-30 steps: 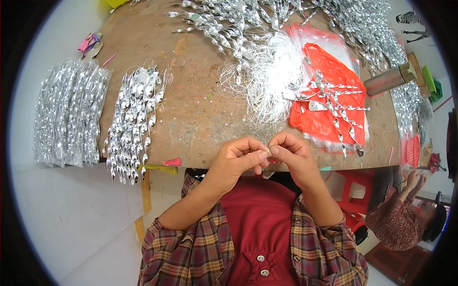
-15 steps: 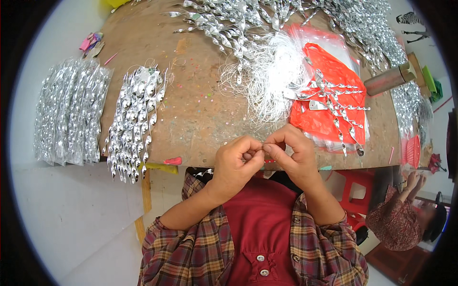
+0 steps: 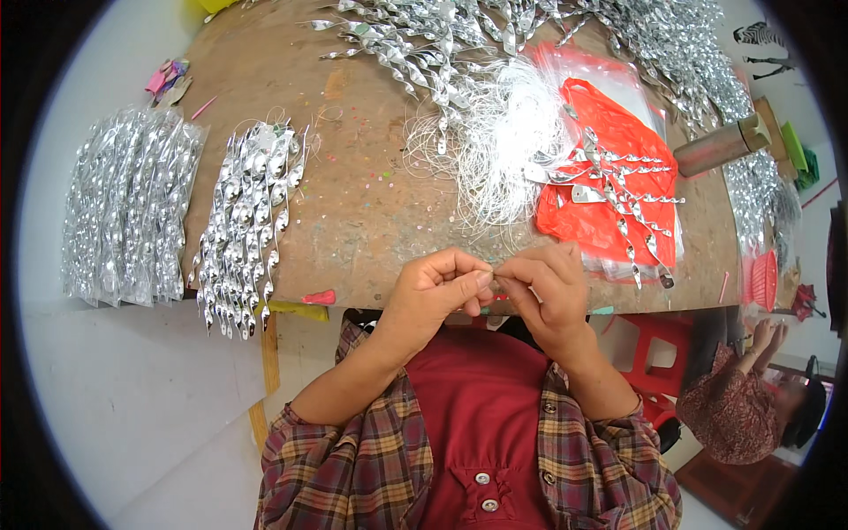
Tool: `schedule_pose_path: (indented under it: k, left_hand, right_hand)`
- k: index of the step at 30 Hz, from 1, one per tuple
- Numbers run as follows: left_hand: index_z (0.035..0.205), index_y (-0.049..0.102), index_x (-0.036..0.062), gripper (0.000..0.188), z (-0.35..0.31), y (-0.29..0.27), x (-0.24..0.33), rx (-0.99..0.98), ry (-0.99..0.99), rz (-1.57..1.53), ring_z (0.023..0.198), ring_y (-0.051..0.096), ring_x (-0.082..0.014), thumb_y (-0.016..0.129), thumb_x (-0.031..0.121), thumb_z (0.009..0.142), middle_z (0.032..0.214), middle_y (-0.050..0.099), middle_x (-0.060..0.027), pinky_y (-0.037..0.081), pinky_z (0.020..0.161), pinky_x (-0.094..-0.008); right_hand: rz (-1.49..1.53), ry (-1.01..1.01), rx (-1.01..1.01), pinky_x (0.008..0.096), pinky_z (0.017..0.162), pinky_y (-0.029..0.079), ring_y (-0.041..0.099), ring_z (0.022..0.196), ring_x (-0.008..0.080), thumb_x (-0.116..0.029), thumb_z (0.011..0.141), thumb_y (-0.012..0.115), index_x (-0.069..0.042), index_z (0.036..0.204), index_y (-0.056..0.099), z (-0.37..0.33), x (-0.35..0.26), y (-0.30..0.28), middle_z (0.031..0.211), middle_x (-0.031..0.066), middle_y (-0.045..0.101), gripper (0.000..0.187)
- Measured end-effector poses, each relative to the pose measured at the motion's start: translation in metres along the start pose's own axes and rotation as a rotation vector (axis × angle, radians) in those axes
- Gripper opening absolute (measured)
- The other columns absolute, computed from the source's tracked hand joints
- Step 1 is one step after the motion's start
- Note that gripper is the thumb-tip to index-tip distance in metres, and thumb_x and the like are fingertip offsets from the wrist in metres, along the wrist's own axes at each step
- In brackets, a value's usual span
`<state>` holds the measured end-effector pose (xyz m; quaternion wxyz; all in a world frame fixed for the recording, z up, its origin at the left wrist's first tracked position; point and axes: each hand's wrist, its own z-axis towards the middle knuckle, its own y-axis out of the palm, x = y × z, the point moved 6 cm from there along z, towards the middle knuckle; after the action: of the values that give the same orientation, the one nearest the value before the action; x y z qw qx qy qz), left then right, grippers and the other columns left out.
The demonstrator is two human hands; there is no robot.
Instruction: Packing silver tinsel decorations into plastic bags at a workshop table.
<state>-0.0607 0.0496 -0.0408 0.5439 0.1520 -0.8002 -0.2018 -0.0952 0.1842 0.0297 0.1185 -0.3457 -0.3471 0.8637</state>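
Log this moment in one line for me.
left hand: pinched; right hand: pinched close by; anything held: cannot tell; table: white string heap, red plastic, twisted silver strips

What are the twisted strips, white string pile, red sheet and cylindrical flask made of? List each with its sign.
Twisted strips: thin metal or metallised plastic; mirror-bright, with sharp highlights.
White string pile: perhaps nylon cord; glossy strands, though glare hides detail.
Red sheet: probably thin plastic film; slightly shiny and crinkled.
Cylindrical flask: likely steel; grey body with a soft sheen.
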Motion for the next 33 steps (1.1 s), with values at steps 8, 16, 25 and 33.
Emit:
schedule_pose_path:
  k: [8,16,25,33]
  left_hand:
    - [0.096,0.061,-0.0002,0.012,-0.004,0.002,0.011,0.013,0.104,0.183,0.067,0.054,-0.004,0.06,0.009,0.09,0.081,0.062,-0.0016,0.045,0.061,-0.0182]
    - [0.092,0.059,0.0024,0.007,-0.001,0.001,0.006,0.014,0.092,0.198,0.063,0.049,-0.0031,0.058,0.009,0.09,0.077,0.06,0.0,0.041,0.058,-0.0178]
    - [0.095,0.06,0.0009,0.01,0.0,-0.005,0.009,0.087,0.093,0.104,0.067,0.054,-0.0038,0.058,0.01,0.091,0.077,0.061,-0.0001,0.045,0.063,-0.0184]
    - [0.098,0.061,0.0004,0.014,0.003,-0.006,0.003,0.037,0.031,0.016,0.068,0.056,-0.0053,0.059,0.013,0.092,0.081,0.064,-0.0035,0.046,0.064,-0.0187]
  right_hand:
    - [0.257,0.233,-0.145,0.0296,0.066,0.039,0.053,0.072,0.0163,-0.005,0.079,0.066,-0.004,0.085,0.063,0.003,0.021,0.007,0.079,0.0051,0.058,0.007]
    - [0.255,0.247,-0.231,0.0279,0.065,0.039,0.052,0.069,0.0153,-0.007,0.082,0.064,-0.003,0.084,0.061,0.013,0.016,0.009,0.078,0.0043,0.056,0.006]
    - [0.136,0.136,-0.132,0.0301,0.064,0.035,0.05,0.061,0.015,-0.003,0.076,0.066,-0.008,0.082,0.062,0.006,0.007,0.011,0.075,0.0015,0.058,0.009]
    - [-0.085,-0.11,0.049,0.0321,0.066,0.033,0.052,0.064,0.0154,-0.005,0.069,0.072,-0.011,0.086,0.063,0.006,-0.004,0.004,0.079,-0.0004,0.06,0.02]
